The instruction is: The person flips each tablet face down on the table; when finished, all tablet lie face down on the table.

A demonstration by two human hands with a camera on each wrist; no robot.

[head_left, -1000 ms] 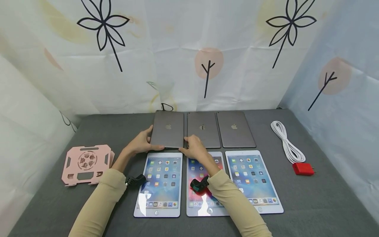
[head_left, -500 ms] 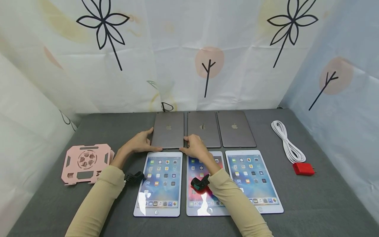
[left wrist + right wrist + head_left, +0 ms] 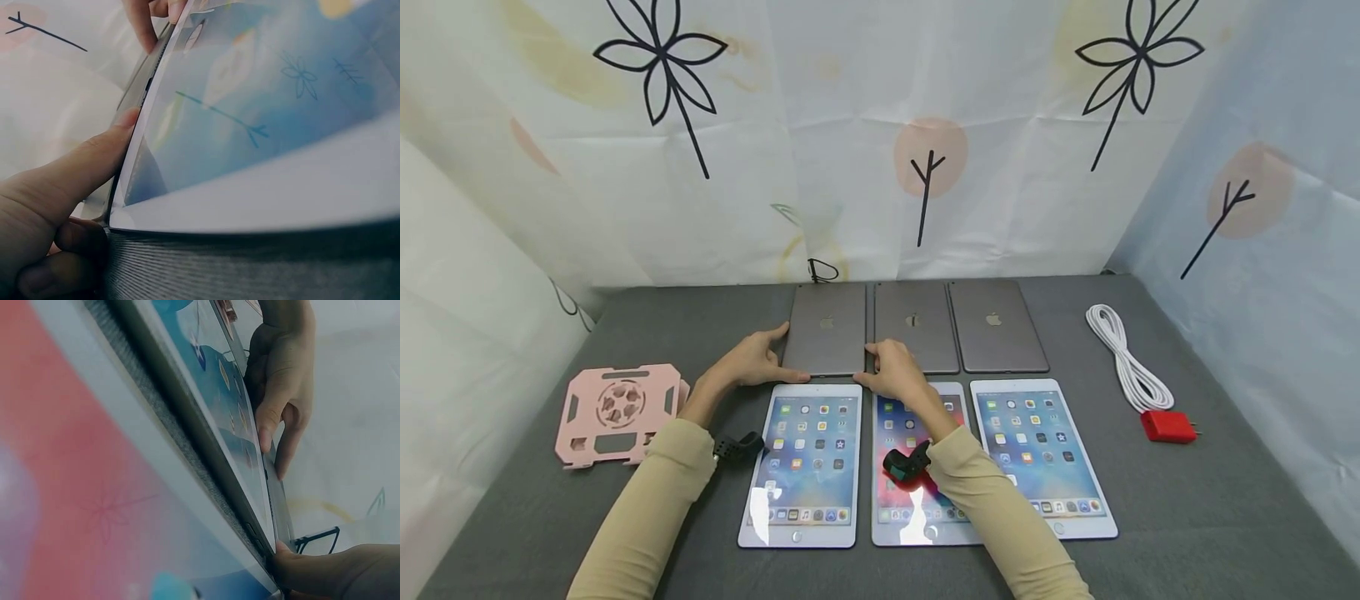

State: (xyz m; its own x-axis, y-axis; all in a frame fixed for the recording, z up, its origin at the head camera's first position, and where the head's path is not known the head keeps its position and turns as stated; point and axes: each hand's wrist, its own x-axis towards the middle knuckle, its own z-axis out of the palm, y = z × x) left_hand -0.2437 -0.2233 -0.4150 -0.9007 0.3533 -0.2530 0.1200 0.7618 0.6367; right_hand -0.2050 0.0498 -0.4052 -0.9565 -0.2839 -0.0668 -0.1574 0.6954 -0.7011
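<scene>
A grey tablet (image 3: 827, 333) lies face down at the left of the back row, its apple logo upward. My left hand (image 3: 747, 360) holds its near left corner, with the thumb along the near edge and fingers at the left side. At the near right corner, my right hand (image 3: 895, 371) grips it by thumb and finger. The left wrist view has the left thumb (image 3: 94, 150) against the edge, just past a white-framed tablet (image 3: 262, 125). Both hands appear in the right wrist view; most right-hand fingers are hidden there.
Two more grey tablets (image 3: 916, 333) lie face down to the right. In front are three lit white tablets (image 3: 808, 467), the middle one partly under my right forearm. A pink slotted stand (image 3: 617, 412) is at left. A white cable (image 3: 1123, 358) and red charger (image 3: 1168, 427) lie at right.
Since one second ago, the left grey tablet has settled slightly lower, flat in line with the row. My left hand has shifted slightly with it; the right hand has hardly moved.
</scene>
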